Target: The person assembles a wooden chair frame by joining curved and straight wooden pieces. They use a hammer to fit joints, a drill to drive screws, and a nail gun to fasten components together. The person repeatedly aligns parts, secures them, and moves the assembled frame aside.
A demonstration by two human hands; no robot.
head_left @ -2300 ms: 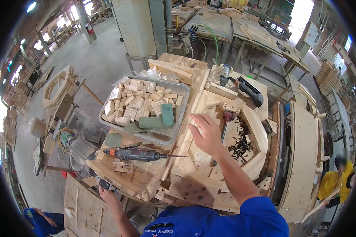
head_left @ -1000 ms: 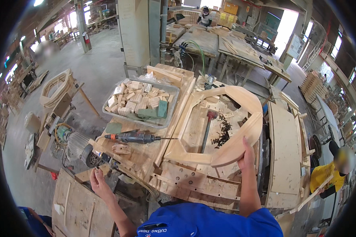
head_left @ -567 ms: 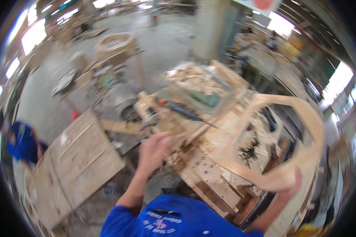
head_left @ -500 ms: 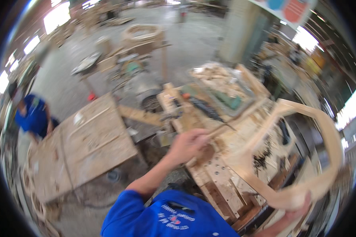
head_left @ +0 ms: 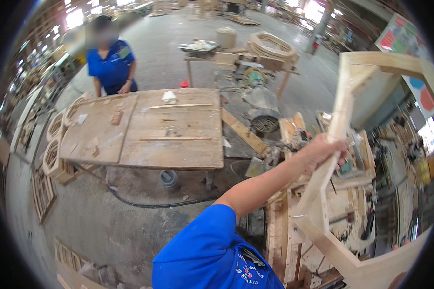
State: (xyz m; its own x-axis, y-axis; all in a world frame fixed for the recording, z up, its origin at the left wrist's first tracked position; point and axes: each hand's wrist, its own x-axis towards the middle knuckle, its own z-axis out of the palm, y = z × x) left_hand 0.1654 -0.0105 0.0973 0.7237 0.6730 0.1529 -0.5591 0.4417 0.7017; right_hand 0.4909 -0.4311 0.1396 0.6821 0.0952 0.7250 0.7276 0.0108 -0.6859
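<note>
A large pale wooden frame (head_left: 341,113), many-sided with an open middle, is raised and tilted above the workbench on my right. My left hand (head_left: 325,153) is closed around one of its side bars. Only bits of my right hand (head_left: 398,280) show at the lower right, fingertips over one edge of the frame and another part below it; it grips the frame there, and the rest is hidden behind the wood. Beneath the frame lies the workbench (head_left: 276,229), with wooden blocks, shavings and a dark-handled tool (head_left: 369,224).
To the left stands a wide wooden table (head_left: 178,123) with thin strips and scraps on it. A co-worker in blue (head_left: 112,67) is at its far side. Stacked frames (head_left: 58,161) lean at its left end. A grey bucket (head_left: 169,179) and a dark hose (head_left: 154,205) are on the floor.
The frame has been lifted and tilted up off the bench. My left hand, earlier off the frame, now holds its bar. The view has swung left, bringing the co-worker and table further in.
</note>
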